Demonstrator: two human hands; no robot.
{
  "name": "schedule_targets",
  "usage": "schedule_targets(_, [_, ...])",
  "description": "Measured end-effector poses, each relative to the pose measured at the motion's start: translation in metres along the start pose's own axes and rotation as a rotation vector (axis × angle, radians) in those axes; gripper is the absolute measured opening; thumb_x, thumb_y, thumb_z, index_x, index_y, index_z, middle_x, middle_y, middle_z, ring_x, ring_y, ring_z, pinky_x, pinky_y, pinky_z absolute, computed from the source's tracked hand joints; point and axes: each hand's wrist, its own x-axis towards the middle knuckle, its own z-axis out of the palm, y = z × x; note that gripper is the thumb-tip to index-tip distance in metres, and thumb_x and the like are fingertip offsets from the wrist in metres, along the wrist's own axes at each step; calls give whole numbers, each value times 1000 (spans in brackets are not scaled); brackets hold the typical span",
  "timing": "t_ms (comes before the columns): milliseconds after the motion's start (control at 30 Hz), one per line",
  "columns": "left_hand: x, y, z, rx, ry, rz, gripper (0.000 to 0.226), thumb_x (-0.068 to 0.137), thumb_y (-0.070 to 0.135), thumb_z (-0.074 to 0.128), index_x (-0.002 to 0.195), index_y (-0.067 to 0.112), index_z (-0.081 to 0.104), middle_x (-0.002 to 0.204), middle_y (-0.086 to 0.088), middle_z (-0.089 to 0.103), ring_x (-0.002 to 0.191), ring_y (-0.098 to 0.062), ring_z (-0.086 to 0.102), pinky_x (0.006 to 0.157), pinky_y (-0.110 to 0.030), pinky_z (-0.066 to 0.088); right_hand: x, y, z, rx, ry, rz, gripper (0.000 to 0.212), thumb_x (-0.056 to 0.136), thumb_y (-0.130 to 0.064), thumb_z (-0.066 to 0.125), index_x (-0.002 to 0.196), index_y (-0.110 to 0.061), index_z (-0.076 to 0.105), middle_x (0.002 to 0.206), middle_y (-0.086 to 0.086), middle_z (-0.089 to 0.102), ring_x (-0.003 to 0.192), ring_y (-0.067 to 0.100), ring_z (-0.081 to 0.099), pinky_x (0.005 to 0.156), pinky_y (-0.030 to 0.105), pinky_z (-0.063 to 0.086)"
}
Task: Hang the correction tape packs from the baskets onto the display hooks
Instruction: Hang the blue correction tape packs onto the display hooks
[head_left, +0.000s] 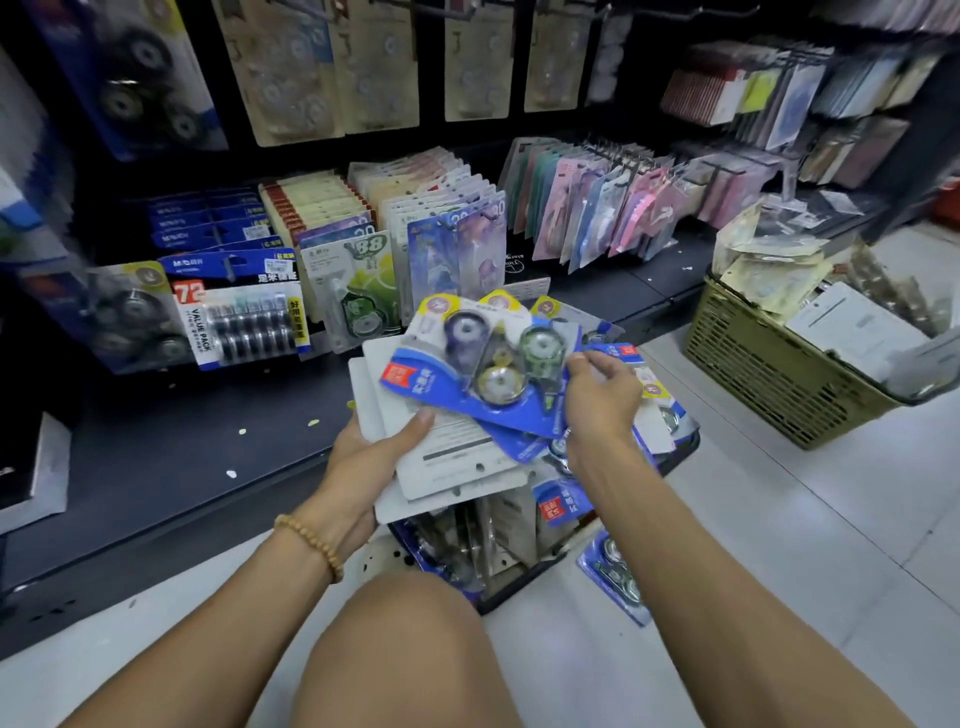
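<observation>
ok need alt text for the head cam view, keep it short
A person crouched at a stationery shelf holds a stack of correction tape packs: the left hand grips it from below while the right hand pinches the top pack's edge. A dark basket of packs sits beneath, an olive basket to the right.

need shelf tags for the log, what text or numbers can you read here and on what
"72" and "VALUE PACK": on the black refill pack on the shelf.
"M&G": on the blue header card above it.
"88": on the green tape pack.
"20": top corner of the purple pack.
Chinese print on the blue pack that the hands hold, and the price stickers: too blurred to read.
</observation>
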Motion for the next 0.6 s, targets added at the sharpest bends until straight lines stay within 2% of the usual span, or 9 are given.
schedule_targets(100, [-1,3,-1,-59,1,23,65,68,28,77,128,7,64,116,-11,75,97,-25,75,77,-41,63,-22,8,11,-116,-74,-88,22,98,-24,64,117,-13,63,118,-1,60,98,14,59,80,24,43])
schedule_targets(167, [-1,5,-6,-101,-4,4,65,71,32,75,131,9,63,120,-11,73,105,-28,72,90,-48,59,-30,9,11,-199,-155,-127,22,94,-28,69,110,-13,68,115,0,64,103,16,61,86,28,45])
schedule_targets(200, [-1,6,-10,-126,-3,-12,66,72,32,76,133,10,62,121,-11,73,110,-30,70,95,-52,56,-31,10,9,-220,-213,-109,18,92,-28,71,104,-14,69,108,1,67,100,16,62,86,30,47])
schedule_targets(267, [0,9,-18,-153,16,-28,65,71,29,77,132,11,63,118,-12,74,109,-32,70,96,-56,55,-33,7,4,-248,-336,-76,10,92,-21,71,93,-13,66,86,-1,65,76,11,59,69,25,47])
schedule_targets(300, [0,11,-22,-149,25,-29,64,69,26,78,130,11,64,116,-12,74,105,-32,71,92,-55,57,-34,4,0,-247,-384,-62,8,91,-17,71,92,-13,64,79,-2,62,67,9,55,62,23,42])
schedule_targets(333, [0,13,-24,-137,26,-28,63,68,24,78,128,10,64,115,-13,75,100,-32,73,86,-53,60,-34,4,-3,-229,-420,-48,11,89,-16,71,96,-13,63,79,-1,60,67,10,54,61,24,40])
schedule_targets(433, [-1,15,-28,-98,1,-14,59,67,16,77,124,9,64,109,-15,76,83,-26,75,66,-41,64,-30,-1,-6,-217,-499,-69,41,83,-35,78,117,-25,59,97,-4,63,87,12,61,74,29,48])
schedule_targets(500, [-4,14,-28,-94,-21,-18,48,70,15,76,117,11,65,104,-14,77,76,-24,76,60,-38,63,-33,-5,-5,-359,-601,-184,43,77,-40,85,112,-25,67,97,-13,70,93,7,66,80,27,54])
schedule_targets(600, [-6,10,-31,-98,-32,-36,46,69,18,76,114,12,67,102,-12,78,79,-24,76,61,-39,63,-35,-12,-2,-428,-675,-244,26,73,-24,91,91,-20,72,70,-17,69,68,2,66,70,28,56])
